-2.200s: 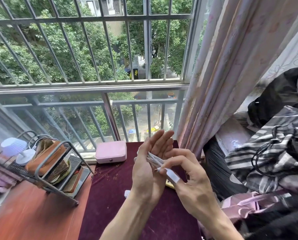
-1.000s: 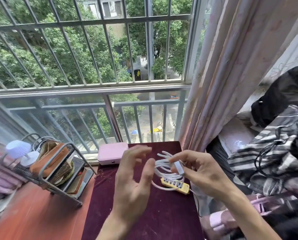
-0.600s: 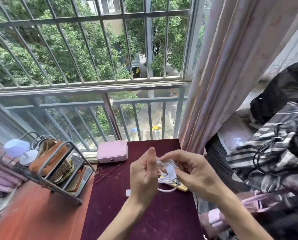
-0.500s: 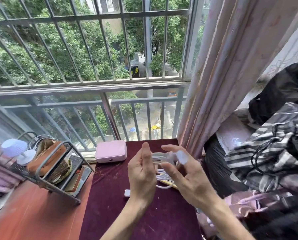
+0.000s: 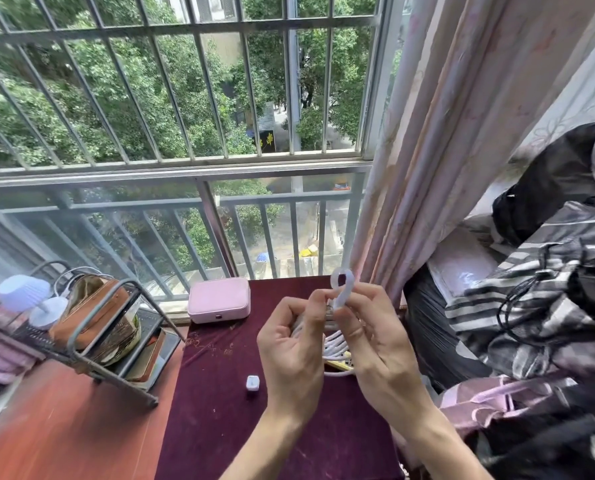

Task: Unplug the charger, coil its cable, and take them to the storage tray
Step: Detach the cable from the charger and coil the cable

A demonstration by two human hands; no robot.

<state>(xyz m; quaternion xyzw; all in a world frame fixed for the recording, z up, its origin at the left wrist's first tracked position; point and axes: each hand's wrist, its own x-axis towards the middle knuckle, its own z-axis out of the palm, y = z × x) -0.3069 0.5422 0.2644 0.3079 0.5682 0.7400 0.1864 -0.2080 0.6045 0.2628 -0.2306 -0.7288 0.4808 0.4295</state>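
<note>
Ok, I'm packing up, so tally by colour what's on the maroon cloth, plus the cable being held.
White: 2, charger plug and coiled cable
Pink: 1, case
Yellow: 1, power strip
Total: 4

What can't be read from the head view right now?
Head view:
- cable: coil mostly hidden behind left hand and right hand; loop count unclear.
- yellow strip: only an edge shows under the right hand.
- charger: too small to tell prongs or port.
- strap: blurred; whether it is fastened is unclear.
</note>
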